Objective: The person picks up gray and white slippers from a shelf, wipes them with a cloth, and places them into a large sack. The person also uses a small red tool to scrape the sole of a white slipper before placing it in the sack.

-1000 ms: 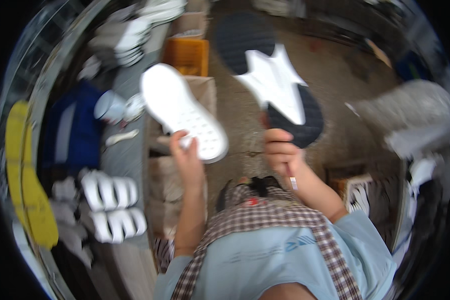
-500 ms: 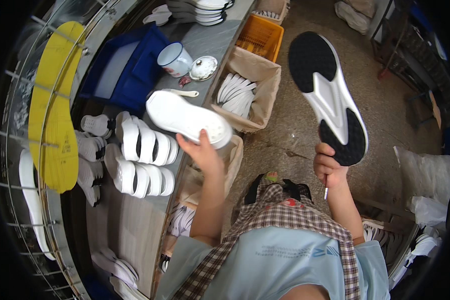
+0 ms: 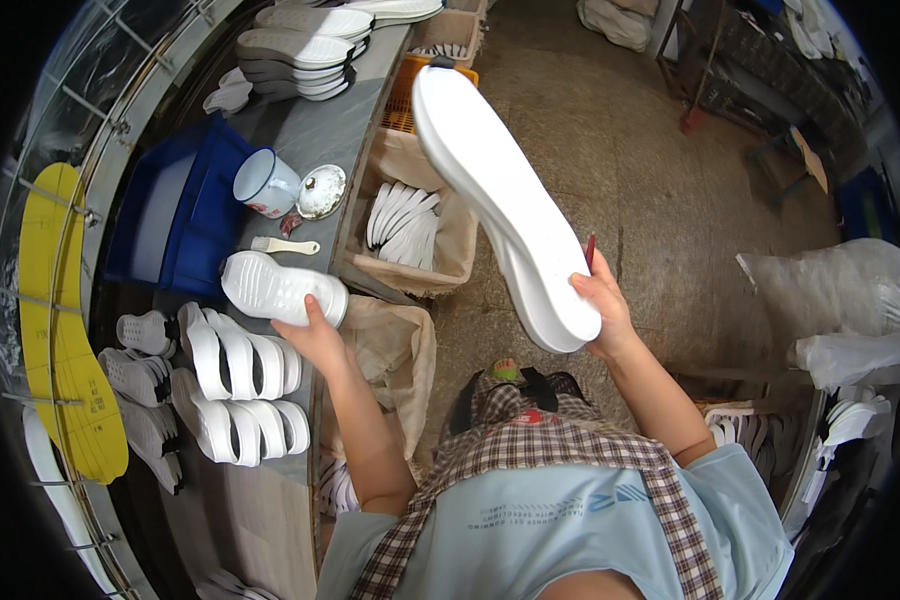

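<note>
My right hand [image 3: 608,312] grips the end of a long white shoe sole [image 3: 505,205] in the air above the floor, its white inner face and side wall in view. A thin dark-red pen-like stick [image 3: 590,252] pokes up between the fingers of that hand. My left hand [image 3: 318,342] is closed on the near edge of another white shoe sole [image 3: 275,287], a finger lying on its dimpled top. That sole rests at the bench edge, below a white-handled brush [image 3: 286,245] and above rows of white soles [image 3: 235,365].
On the grey bench [image 3: 335,120] stand a blue bin [image 3: 185,205], an enamel mug [image 3: 266,182] and a lid [image 3: 322,190]. Cloth-lined crates [image 3: 455,265] of white parts line its edge. A wire rack [image 3: 80,215] holds a yellow sole-shaped template [image 3: 65,330]. Plastic sacks [image 3: 830,295] sit right.
My right hand has turned its sole from the black-patched underside to the white inner face and brought it leftward. My left hand has laid its sole down on the bench. The view has shifted.
</note>
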### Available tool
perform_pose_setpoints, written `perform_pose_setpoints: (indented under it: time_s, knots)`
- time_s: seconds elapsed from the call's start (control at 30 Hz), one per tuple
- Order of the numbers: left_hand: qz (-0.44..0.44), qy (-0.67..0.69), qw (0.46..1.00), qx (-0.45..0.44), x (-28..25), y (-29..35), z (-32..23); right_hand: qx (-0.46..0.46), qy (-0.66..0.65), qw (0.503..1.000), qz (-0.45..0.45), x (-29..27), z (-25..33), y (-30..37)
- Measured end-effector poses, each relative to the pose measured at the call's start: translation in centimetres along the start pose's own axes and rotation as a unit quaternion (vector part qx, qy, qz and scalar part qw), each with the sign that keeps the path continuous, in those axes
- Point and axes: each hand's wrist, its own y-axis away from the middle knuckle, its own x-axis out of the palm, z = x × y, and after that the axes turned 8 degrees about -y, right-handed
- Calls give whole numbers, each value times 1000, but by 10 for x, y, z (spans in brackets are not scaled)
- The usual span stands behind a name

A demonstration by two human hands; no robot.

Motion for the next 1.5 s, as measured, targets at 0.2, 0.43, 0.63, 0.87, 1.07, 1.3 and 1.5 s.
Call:
perform_pose_setpoints:
  time_s: [0.2, 0.43, 0.63, 0.87, 1.07, 1.3, 1.5]
  knots:
    - [-115, -362, 908, 177, -3, 16, -11, -43, 28, 998, 27, -4, 0, 6]
    - [412, 110, 886, 185, 34, 102, -63, -119, 161, 976, 80, 4, -6, 13]
    - [442, 312, 834, -111, 65, 124, -100, -171, 231, 954, 86, 7, -10, 25]
    - [435, 402, 785, -181, 59, 106, -104, -119, 171, 976, 61, -54, -9, 43]
    - [504, 607, 564, -243, 57, 97, -97, -111, 445, 885, 78, -94, -40, 75]
    - [553, 670, 397, -297, 58, 94, -102, -42, 597, 785, 161, -111, -64, 90]
    - [529, 699, 352, -329, 52, 101, -100, 98, 686, 672, 262, -130, -103, 78]
